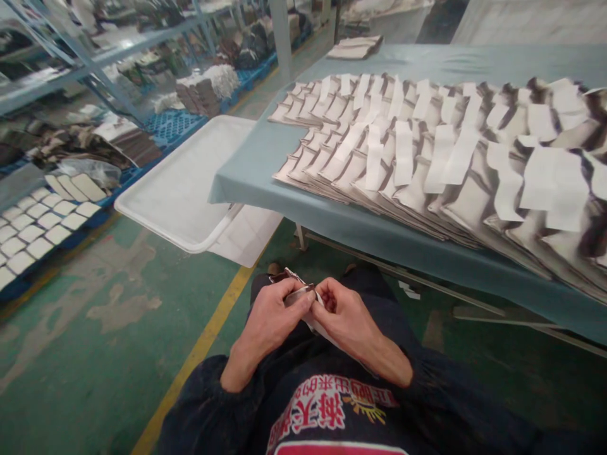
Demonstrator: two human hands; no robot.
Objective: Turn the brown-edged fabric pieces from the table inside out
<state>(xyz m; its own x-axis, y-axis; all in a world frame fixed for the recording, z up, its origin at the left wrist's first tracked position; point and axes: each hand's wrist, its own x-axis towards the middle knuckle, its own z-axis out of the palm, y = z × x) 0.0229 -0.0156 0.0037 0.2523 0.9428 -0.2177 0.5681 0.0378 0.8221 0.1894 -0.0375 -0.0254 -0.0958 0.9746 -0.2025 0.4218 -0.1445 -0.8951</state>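
Observation:
My left hand [279,313] and my right hand [344,313] meet low in front of my apron, with thumbs and fingertips pinched close together. Between them is a light fabric piece [298,295] with a dark brown edge, held by both hands. Part of it shows above the left fingers, and a pale strip hangs below the right hand. Most of the piece is hidden by my fingers, so its full shape cannot be made out. Beyond my hands, rows of stacked beige fabric pieces [327,161] with dark edges lie overlapping, with white paper slips [374,155] on many.
The stacks lie on a table with a blue-green cover [256,167]. White plastic trays [190,183] stand at its left corner. Blue pallets [171,126] with fabric bundles line the left side. A yellow line [213,322] crosses the green floor. Metal bars [478,309] run under the table.

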